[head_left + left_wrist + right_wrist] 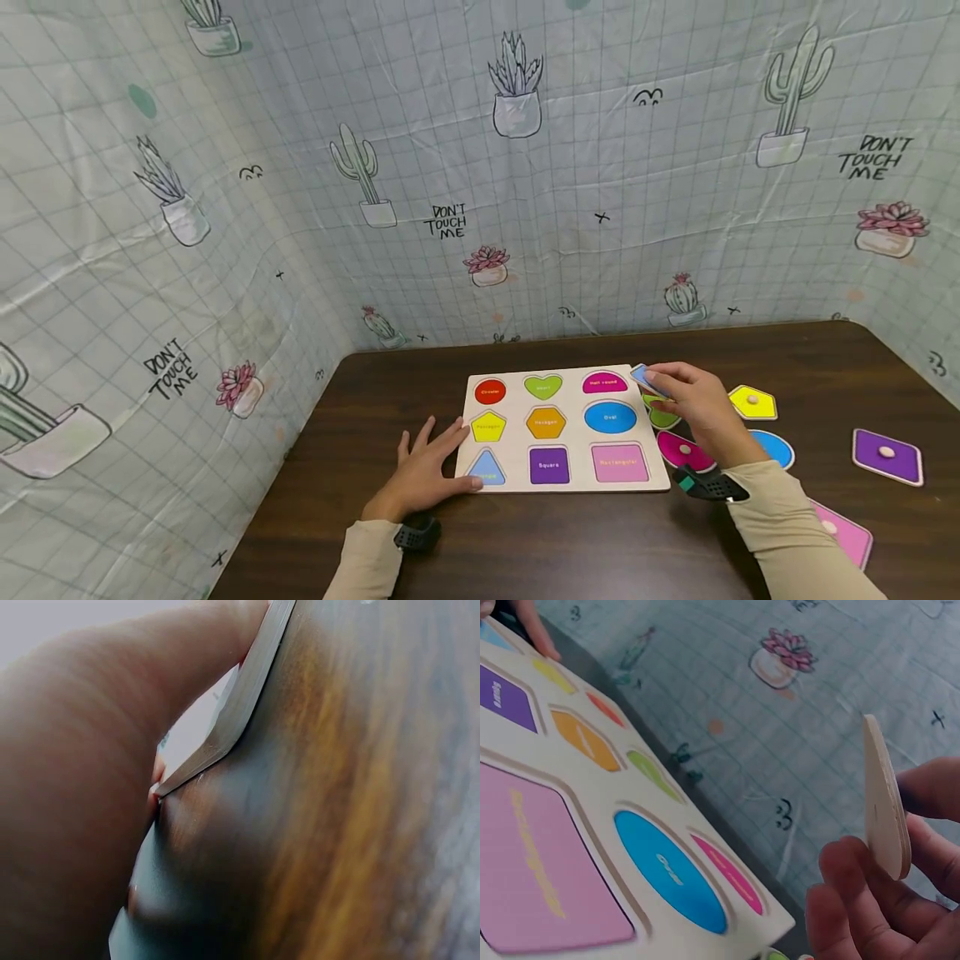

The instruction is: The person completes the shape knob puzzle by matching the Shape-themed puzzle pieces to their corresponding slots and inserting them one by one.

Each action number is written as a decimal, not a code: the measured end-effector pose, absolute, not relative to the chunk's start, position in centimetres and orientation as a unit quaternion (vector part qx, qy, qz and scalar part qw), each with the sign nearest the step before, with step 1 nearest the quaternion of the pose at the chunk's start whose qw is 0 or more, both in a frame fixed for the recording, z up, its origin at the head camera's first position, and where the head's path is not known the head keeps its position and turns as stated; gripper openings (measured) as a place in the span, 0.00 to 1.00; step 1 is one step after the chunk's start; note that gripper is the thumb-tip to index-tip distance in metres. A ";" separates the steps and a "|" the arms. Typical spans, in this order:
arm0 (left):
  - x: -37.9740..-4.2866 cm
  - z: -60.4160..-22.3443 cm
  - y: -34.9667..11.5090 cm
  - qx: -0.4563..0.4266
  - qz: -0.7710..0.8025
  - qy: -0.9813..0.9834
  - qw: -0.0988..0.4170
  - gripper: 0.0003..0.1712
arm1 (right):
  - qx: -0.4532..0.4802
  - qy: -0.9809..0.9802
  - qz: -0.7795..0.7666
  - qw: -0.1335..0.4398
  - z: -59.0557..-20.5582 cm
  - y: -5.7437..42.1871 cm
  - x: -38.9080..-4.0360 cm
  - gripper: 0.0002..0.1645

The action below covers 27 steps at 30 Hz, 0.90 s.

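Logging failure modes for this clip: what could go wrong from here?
1. The left hand has its thumb at the corner of the triangular slot and may block a piece going in.
2. The right hand pinches the light blue piece in the air; it could slip from the fingers.
3. The right forearm might nudge the magenta piece beside it.

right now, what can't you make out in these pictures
- Blue piece: full outline, head view, covered by the right grip.
- Green piece: full shape, head view, behind the same grip.
- Pink piece: one side, head view, behind the right sleeve.
- Board: most of its face, left wrist view, behind the left grip.
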<state>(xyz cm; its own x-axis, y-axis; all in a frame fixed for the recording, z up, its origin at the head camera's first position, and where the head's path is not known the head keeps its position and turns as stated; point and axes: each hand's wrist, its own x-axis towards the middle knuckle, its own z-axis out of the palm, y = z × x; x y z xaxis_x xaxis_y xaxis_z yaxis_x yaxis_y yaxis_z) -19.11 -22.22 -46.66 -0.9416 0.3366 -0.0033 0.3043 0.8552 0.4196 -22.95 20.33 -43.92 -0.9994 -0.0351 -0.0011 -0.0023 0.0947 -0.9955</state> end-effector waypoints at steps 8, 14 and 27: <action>-19.0 -47.0 -22.2 0.163 0.213 0.963 0.035 0.53 | -0.013 0.736 -0.675 0.047 -44.0 17.2 -23.3 0.33; -18.9 -46.9 -22.0 0.164 0.215 0.962 0.033 0.52 | -0.017 0.723 -0.688 0.055 -43.8 15.5 -23.3 0.29; -19.0 -47.0 -22.0 0.163 0.213 0.963 0.034 0.52 | -0.029 0.711 -0.700 0.060 -44.0 11.7 -23.2 0.24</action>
